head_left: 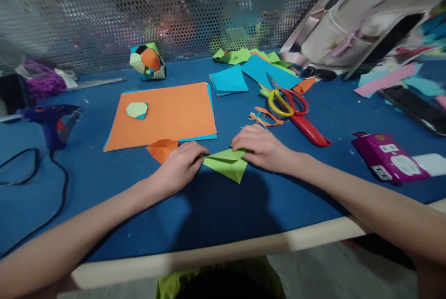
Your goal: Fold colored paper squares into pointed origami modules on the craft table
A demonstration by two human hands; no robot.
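Observation:
A small green sheet of paper, partly folded with one corner pointing toward me, lies on the blue table between my hands. My left hand pinches its left end, and my right hand pinches its upper right part. Just beyond my left hand a folded orange paper piece rests on the table, partly covered by the fingers. Behind it is a stack of orange and blue sheets, with a small pale green and blue folded piece on top.
Scissors and a red-handled cutter lie beside paper scraps. Blue squares and a paper ball sit at the back. A glue gun with cord stands left; a purple power adapter is right.

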